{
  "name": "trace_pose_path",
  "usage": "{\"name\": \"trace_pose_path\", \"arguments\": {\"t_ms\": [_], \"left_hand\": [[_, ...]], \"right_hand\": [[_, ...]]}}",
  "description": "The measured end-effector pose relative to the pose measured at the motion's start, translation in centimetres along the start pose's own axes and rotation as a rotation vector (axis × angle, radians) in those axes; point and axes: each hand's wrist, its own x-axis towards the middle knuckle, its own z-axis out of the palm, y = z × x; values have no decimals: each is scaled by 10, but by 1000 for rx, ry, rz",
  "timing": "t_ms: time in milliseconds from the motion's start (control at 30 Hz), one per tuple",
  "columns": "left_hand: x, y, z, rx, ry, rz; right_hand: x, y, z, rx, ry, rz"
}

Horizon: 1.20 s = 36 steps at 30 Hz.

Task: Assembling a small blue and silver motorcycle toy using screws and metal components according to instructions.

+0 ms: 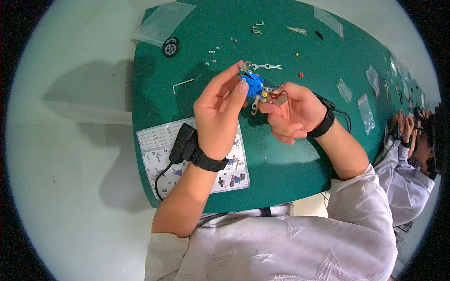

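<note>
Between my two hands, above the green table, is a small part-built model (254, 85) of blue plates, silver metal strips and a yellow piece. My left hand (220, 100) pinches its blue end between thumb and fingers. At the silver end, my right hand (295, 112) grips the metal strips with thumb and forefinger, the other fingers curled below. A small silver wrench (266, 66) lies on the table just beyond the model. To the left of my left hand rests an L-shaped hex key (183, 85). Under my left wrist lies a printed picture sheet (152, 154).
Black-tyred wheels (170, 47) sit at the far left by a clear plastic bag (166, 21). Nuts (212, 52), screws (257, 31), metal strips (296, 30) and a red piece (301, 74) lie farther back. Bags (366, 114) line the right; another person (405, 182) works beyond.
</note>
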Motion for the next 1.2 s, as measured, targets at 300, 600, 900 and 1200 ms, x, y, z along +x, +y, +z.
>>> {"name": "trace_pose_path", "arguments": {"t_ms": [300,600,900,1200], "left_hand": [[-1,-3,-1,-75,-10,32],[-7,-10,7,-3,38,95],[-6,-21,26,267,242,446],[-2,-28,32,315,273,520]], "right_hand": [[-5,-7,1,-214,155,7],[-16,-31,2,-907,794,-328],[-7,-9,3,-1220,778,-333],[-12,-8,-8,-1140,744,-441]]}}
